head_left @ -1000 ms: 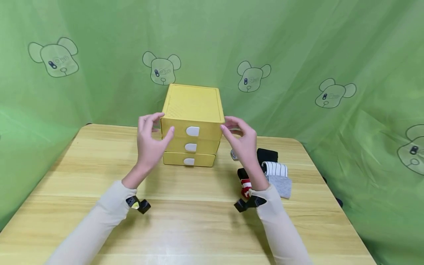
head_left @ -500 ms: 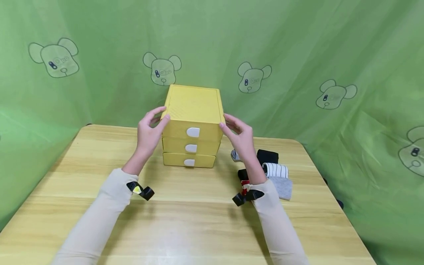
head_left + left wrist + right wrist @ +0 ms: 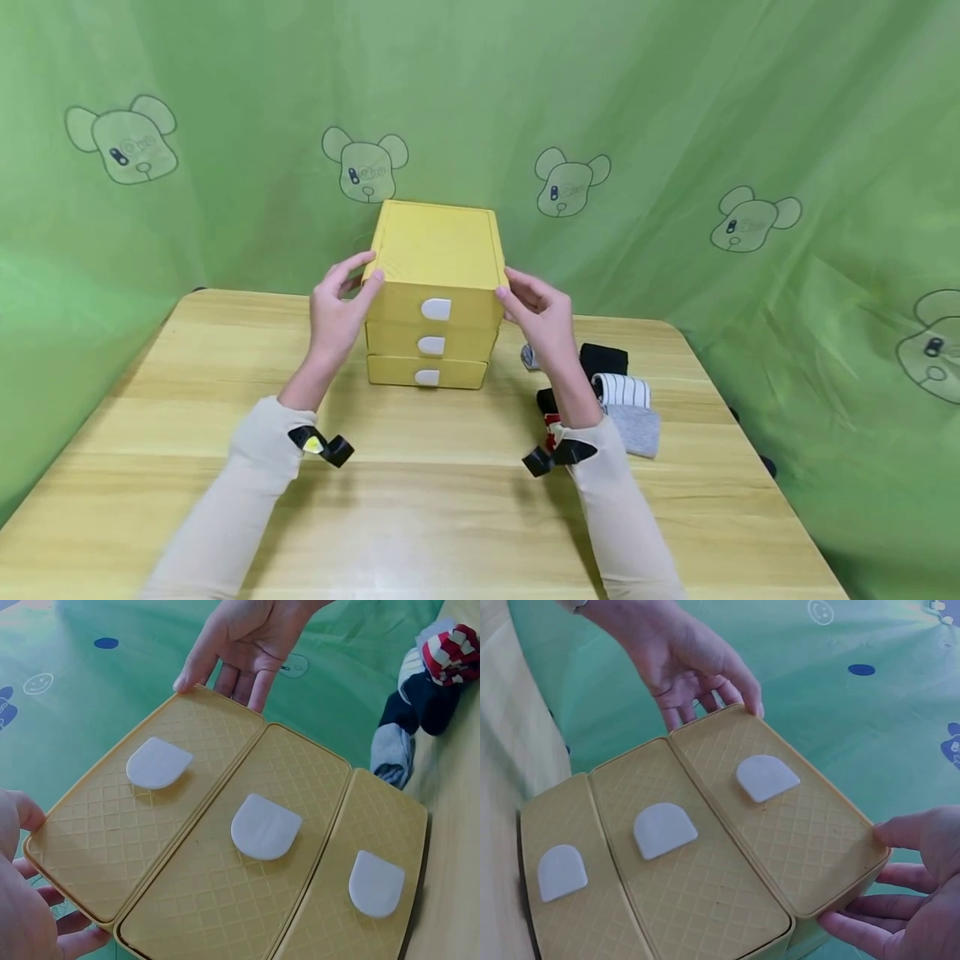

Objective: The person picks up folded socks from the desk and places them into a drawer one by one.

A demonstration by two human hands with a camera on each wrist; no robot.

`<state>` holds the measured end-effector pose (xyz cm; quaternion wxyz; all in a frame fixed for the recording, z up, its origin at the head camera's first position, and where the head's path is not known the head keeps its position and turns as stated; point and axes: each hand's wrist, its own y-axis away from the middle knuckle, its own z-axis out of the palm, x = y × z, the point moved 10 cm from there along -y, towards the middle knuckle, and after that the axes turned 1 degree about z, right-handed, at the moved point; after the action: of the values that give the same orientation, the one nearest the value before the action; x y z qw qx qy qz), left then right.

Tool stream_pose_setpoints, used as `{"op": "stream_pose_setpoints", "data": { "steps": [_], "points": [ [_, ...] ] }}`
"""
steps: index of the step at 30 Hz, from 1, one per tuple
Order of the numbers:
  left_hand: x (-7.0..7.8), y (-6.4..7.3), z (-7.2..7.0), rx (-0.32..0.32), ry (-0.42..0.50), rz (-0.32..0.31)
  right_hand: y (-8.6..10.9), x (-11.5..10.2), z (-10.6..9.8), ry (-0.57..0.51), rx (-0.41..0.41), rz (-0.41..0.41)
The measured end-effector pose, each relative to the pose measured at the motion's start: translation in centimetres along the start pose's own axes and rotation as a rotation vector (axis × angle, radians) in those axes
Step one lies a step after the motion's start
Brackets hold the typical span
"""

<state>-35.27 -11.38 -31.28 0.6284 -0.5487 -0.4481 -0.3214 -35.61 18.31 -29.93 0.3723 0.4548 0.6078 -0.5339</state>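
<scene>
A yellow three-drawer storage box point(image 3: 442, 242) stands toward the back of the table in the head view. Each waffle-patterned drawer front carries a white rounded pull tab point(image 3: 266, 826). My left hand point(image 3: 335, 312) grips the box at its upper left front corner, thumb on the top edge and fingers along the side. On the opposite side, my right hand point(image 3: 545, 321) holds the upper right corner, its thumb at the front edge and its fingers behind. All three drawers are pushed in. Both wrist views show the hands at the two ends of the top drawer point(image 3: 780, 817).
Right of the box lie folded socks: a black one point(image 3: 603, 360), a white striped one point(image 3: 624, 389), a grey one point(image 3: 636, 429) and a red one point(image 3: 551, 429) partly behind my right wrist. A green curtain point(image 3: 465, 100) hangs behind the wooden table point(image 3: 420, 517).
My left thumb has moved from in front of the top drawer up to the box's top corner, and the left fingers now meet its side. My right hand has come in closer against the box.
</scene>
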Motion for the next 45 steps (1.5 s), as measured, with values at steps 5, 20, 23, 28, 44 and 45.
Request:
{"op": "stream_pose_setpoints", "data": {
  "steps": [5, 20, 23, 28, 44, 45],
  "points": [
    [0.0, 0.4, 0.7, 0.014, 0.025, 0.024, 0.3, -0.2, -0.6, -0.006, 0.005, 0.004],
    [0.3, -0.7, 1.5, 0.002, 0.042, 0.019, -0.9, 0.2, -1.6, -0.031, 0.034, -0.004],
    [0.2, -0.6, 1.5, 0.002, 0.048, 0.014, -0.9, 0.3, -1.5, -0.035, 0.03, 0.0],
    [-0.2, -0.4, 1.4, -0.009, 0.043, -0.014, -0.7, 0.5, -1.4, -0.021, 0.018, 0.026],
    [3.1, 2.1, 0.9, 0.057, -0.04, 0.013, -2.1, 0.2, -0.4, 0.064, -0.244, 0.241],
    [2.9, 2.3, 1.3, 0.01, -0.026, -0.027, -2.2, 0.1, -0.4, 0.072, -0.266, 0.254]
  ]
}}
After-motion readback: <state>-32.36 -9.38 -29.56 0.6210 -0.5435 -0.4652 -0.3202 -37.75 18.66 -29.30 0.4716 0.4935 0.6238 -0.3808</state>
